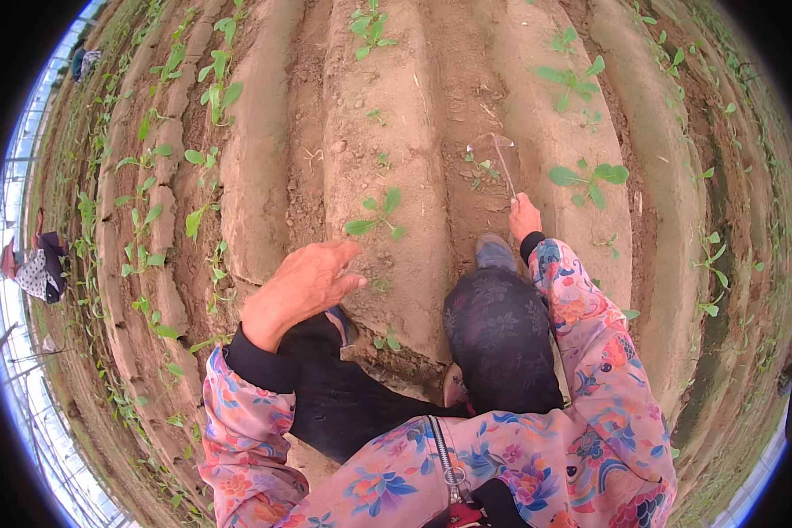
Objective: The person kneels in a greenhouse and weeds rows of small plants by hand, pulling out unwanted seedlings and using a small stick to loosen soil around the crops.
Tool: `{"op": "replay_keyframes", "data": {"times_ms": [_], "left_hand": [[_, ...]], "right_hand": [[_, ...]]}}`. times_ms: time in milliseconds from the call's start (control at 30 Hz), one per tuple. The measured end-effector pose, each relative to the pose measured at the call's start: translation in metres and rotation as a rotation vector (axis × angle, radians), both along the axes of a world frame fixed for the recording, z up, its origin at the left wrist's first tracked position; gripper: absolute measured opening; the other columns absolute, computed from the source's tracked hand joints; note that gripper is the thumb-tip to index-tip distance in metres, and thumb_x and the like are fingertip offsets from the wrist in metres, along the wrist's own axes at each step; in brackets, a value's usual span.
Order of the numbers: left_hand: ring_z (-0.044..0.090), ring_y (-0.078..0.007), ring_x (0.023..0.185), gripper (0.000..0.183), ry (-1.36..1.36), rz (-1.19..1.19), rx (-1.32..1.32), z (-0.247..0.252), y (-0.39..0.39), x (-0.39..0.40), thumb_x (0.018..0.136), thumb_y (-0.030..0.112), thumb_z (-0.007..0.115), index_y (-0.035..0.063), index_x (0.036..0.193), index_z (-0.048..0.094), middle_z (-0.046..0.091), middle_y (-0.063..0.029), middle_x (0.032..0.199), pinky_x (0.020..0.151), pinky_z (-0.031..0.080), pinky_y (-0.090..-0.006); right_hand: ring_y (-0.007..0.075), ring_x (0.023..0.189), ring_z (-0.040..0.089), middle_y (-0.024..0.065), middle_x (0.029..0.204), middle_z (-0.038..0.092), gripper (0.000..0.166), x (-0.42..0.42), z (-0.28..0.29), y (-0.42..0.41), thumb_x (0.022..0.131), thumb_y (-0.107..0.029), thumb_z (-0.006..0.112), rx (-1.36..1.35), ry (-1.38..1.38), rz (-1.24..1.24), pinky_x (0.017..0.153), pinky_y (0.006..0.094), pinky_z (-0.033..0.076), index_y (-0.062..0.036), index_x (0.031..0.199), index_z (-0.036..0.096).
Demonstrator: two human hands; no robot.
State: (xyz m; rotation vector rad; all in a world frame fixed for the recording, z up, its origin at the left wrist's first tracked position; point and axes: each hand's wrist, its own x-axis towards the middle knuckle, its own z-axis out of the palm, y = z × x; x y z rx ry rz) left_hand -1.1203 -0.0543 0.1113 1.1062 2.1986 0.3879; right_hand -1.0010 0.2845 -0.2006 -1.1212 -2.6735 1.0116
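My right hand [525, 218] is closed around the lower end of a thin-handled hand hoe [501, 162], beside my right shoe. The tool's narrow curved blade points away from me, over the furrow, close to a small green seedling [482, 169]. My left hand [307, 284] hangs above the middle soil ridge, fingers bent and thumb apart, with nothing seen in it. Just ahead of that hand a leafy seedling [380, 216] grows on the ridge. A tiny sprout [380, 284] stands to the right of its thumb.
Long soil ridges [396, 132] with furrows between them run away from me. Leafy plants [591, 181] grow on the right ridge, and denser rows [218, 79] on the left. A person [38, 267] is at the far left, near the greenhouse wall. My knees and shoes are close below.
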Motion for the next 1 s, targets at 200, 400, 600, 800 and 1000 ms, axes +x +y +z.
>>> {"op": "replay_keyframes", "data": {"times_ms": [200, 400, 600, 800, 1000], "left_hand": [[0.054, -0.0372, 0.078, 0.036, -0.04, -0.024, 0.004, 0.011, 0.015, 0.001, 0.077, 0.017, 0.062, 0.0024, 0.108, 0.051, 0.055, -0.0166, 0.085, 0.066, 0.043, -0.0426], [0.055, -0.0333, 0.078, 0.037, -0.08, -0.015, -0.021, 0.022, 0.008, 0.003, 0.076, 0.017, 0.064, 0.0048, 0.108, 0.051, 0.055, -0.0137, 0.084, 0.065, 0.045, -0.0407], [0.055, -0.0325, 0.078, 0.038, -0.088, -0.031, -0.031, 0.019, 0.007, -0.001, 0.075, 0.018, 0.064, 0.0042, 0.108, 0.051, 0.055, -0.0127, 0.085, 0.066, 0.045, -0.0402], [0.054, -0.0313, 0.079, 0.038, -0.112, -0.019, -0.067, 0.02, 0.011, 0.004, 0.074, 0.018, 0.065, 0.0039, 0.107, 0.051, 0.053, -0.0114, 0.086, 0.067, 0.045, -0.0391], [0.054, -0.0309, 0.08, 0.038, -0.085, -0.012, -0.036, 0.013, 0.008, 0.012, 0.073, 0.017, 0.065, 0.0032, 0.105, 0.05, 0.052, -0.0113, 0.085, 0.068, 0.045, -0.0384]], "right_hand": [[0.044, 0.087, 0.054, 0.0241, 0.088, 0.059, 0.023, -0.086, -0.018, 0.027, 0.087, -0.028, 0.044, 0.009, -0.049, 0.014, 0.073, 0.0499, 0.043, -0.009, 0.098, 0.05], [0.0413, 0.09, 0.056, 0.0269, 0.093, 0.058, 0.032, 0.068, -0.005, -0.027, 0.088, -0.02, 0.047, -0.099, -0.16, 0.083, 0.075, 0.0435, 0.046, -0.0086, 0.118, 0.05], [0.0348, 0.113, 0.048, 0.0237, 0.116, 0.052, 0.038, 0.086, 0.032, -0.009, 0.091, -0.016, 0.041, -0.29, -0.204, 0.155, 0.093, 0.0364, 0.039, -0.01, 0.128, 0.041], [0.0393, 0.101, 0.053, 0.0263, 0.111, 0.052, 0.042, -0.163, -0.021, 0.034, 0.087, -0.014, 0.043, 0.013, 0.331, 0.13, 0.084, 0.0398, 0.043, -0.0069, 0.128, 0.04], [0.0373, 0.073, 0.057, 0.0237, 0.077, 0.056, 0.042, -0.164, -0.059, 0.055, 0.088, -0.013, 0.042, 0.187, 0.121, 0.187, 0.064, 0.0423, 0.044, -0.0135, 0.13, 0.04]]}}
